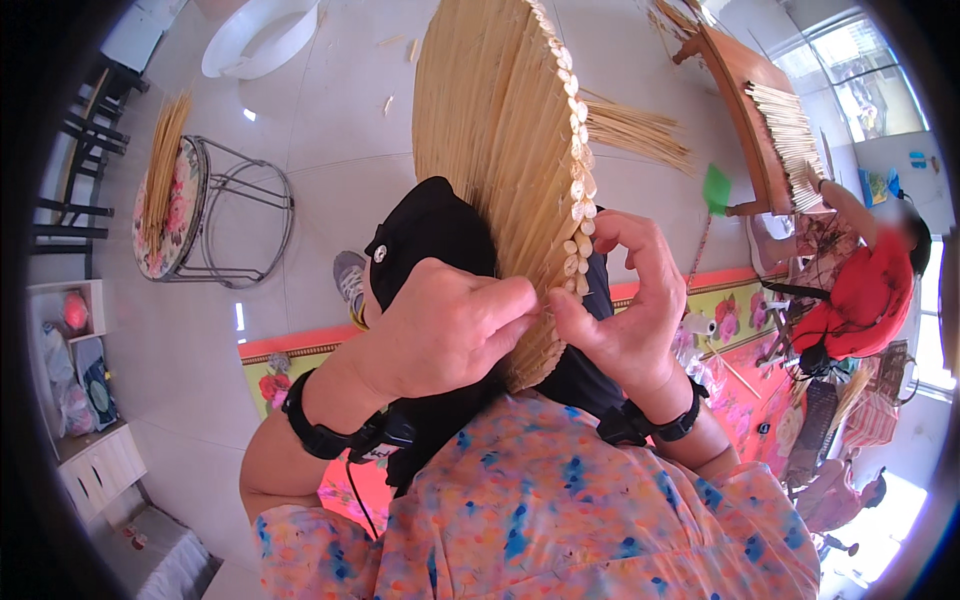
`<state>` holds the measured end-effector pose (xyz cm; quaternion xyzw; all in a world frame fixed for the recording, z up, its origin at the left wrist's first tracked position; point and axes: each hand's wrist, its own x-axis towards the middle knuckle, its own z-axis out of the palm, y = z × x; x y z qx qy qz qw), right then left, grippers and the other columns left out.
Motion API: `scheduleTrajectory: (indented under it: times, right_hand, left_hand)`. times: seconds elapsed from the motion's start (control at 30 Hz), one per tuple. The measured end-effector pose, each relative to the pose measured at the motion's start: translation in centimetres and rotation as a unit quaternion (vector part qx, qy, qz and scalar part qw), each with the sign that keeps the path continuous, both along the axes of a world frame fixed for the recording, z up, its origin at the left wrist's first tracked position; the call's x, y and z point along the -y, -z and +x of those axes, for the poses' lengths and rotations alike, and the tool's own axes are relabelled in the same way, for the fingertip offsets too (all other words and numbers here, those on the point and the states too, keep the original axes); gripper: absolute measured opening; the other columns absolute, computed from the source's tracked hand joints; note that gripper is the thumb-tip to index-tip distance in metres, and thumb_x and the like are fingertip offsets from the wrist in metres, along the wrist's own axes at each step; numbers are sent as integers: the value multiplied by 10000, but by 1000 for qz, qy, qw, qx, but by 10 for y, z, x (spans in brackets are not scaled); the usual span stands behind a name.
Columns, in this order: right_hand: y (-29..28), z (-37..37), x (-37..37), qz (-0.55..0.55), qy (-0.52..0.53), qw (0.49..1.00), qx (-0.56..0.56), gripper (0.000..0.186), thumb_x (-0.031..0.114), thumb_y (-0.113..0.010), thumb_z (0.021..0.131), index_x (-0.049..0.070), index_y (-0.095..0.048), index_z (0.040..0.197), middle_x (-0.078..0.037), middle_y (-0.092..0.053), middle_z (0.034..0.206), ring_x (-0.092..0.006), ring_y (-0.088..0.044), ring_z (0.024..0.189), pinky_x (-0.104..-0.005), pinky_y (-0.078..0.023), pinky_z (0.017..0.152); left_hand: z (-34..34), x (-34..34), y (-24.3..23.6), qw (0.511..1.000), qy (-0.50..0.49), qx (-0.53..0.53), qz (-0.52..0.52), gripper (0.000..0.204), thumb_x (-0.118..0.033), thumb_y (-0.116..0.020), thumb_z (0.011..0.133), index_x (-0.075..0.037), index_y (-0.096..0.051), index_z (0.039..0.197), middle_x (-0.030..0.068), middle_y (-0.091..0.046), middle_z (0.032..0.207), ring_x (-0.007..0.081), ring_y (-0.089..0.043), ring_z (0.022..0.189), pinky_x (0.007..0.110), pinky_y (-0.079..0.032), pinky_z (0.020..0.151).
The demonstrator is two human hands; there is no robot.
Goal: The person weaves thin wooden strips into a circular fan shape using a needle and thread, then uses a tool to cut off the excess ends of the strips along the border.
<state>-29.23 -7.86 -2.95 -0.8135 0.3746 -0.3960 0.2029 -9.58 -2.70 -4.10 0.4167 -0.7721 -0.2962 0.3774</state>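
Observation:
A large tan piece of dried straw or leaf strips (490,100), shaped like a fan, rests over my dark-clothed lap. Pale folded ends run in a braided row (582,190) along its right edge. My left hand (445,325) is closed in a pinch close to the lower part of that edge; whatever lies between its fingertips is too small to make out. On the other side, my right hand (635,300) grips the edge, thumb on the near face and fingers curled around behind. Both wrists wear black straps.
A floral round stool (182,215) at left bears a bundle of thin sticks (163,170). More sticks (640,130) lie on the floor beyond. A white basin (260,40) stands far left. At right, a person in red (850,300) reaches to a wooden table (735,100) with sticks.

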Motion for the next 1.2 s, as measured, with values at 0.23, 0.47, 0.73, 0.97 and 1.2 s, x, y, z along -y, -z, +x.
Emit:
scheduleTrajectory:
  times: [0.23, 0.47, 0.73, 0.97, 1.2]
  right_hand:
    - [0, 3, -4, 18, 19, 1000, -16, 465, 116, -789, 593, 15, -585, 999, -106, -618, 916, -248, -584, 787, -340, -508, 727]
    - [-3, 0, -14, 44, 48, 996, -62, 354, 94, -757, 683, 14, -588, 985, -102, -587, 846, -252, -572, 763, -340, -489, 703]
    - [-5, 3, -11, -18, 46, 996, -79, 352, 94, -779, 641, 15, -610, 940, -100, -602, 831, -282, -578, 756, -366, -490, 690]
    - [-5, 3, -3, -88, 14, 992, -86, 397, 148, -798, 540, 33, -614, 872, -82, -623, 808, -285, -590, 748, -374, -481, 674]
    - [-4, 4, -1, -87, 7, 994, -67, 403, 158, -796, 538, 47, -609, 877, -79, -622, 805, -285, -590, 754, -384, -473, 680]
  left_hand:
    - [5, -8, 1, 999, -18, 42, -3, 129, -22, -715, 783, -29, -590, 812, 108, -647, 684, 310, -643, 601, 356, -495, 512]
    - [10, -10, -10, 991, -71, 104, -33, 215, -103, -759, 756, -55, -550, 772, 78, -564, 682, 288, -594, 603, 362, -454, 505]
    - [8, 14, -4, 981, 34, 164, -99, 176, -153, -714, 728, -81, -553, 725, 42, -560, 644, 245, -597, 571, 359, -460, 490]
    - [18, 14, -4, 973, 94, 183, -109, 189, -161, -696, 701, -91, -526, 657, 25, -533, 588, 228, -572, 500, 351, -434, 436]
    - [22, 10, -1, 974, 92, 163, -125, 208, -145, -694, 661, -108, -496, 608, 21, -463, 536, 208, -525, 463, 336, -416, 420]
